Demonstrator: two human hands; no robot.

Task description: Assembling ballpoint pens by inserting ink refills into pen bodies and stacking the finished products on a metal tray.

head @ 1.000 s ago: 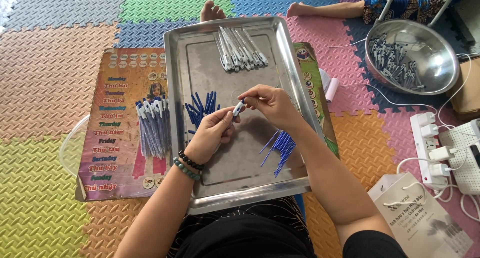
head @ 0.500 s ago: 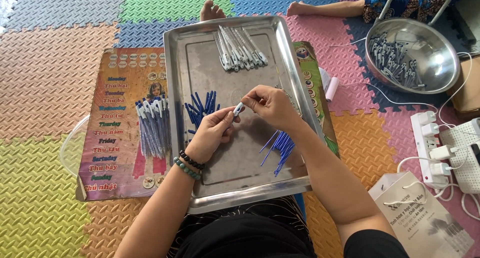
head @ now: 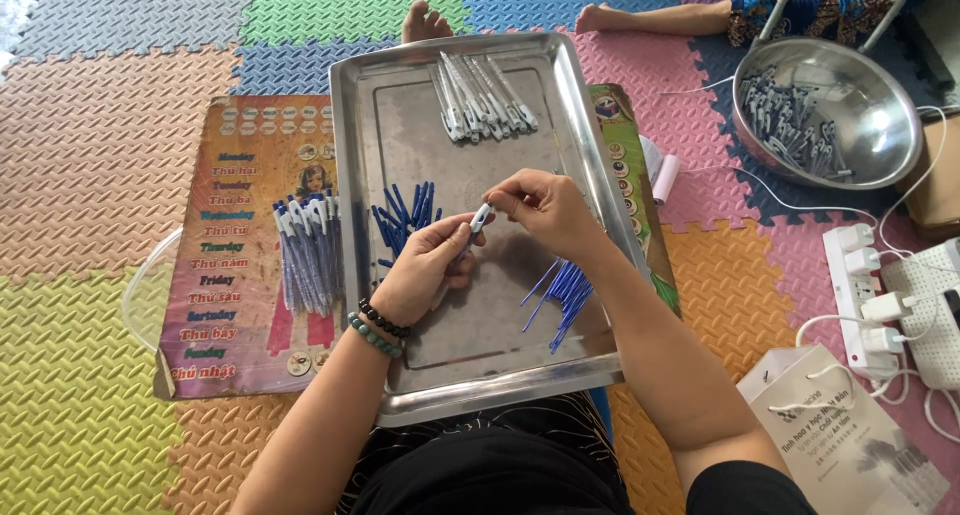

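Little has changed over the last second: both hands stay together over the middle of the tray (head: pixel 360 225), and the pen (head: pixel 470 233) between them has barely shifted, so the same fitting work at its tip looks to be under way. The left hand (head: pixel 425 270) keeps a closed grip around the pen's barrel; the right hand (head: pixel 540 207) pinches its white end between thumb and fingertips. The pen's long axis runs from 7 o'clock up to 1 o'clock, with the white end pointing toward 1 o'clock. Loose blue refills (head: pixel 405 215) lie at 9 o'clock of the hands, a second blue pile (head: pixel 562 293) at 5 o'clock, and grey barrels (head: pixel 482 100) at 12 o'clock. Finished pens (head: pixel 308 255) lie on a poster (head: pixel 225 275) left of the tray.
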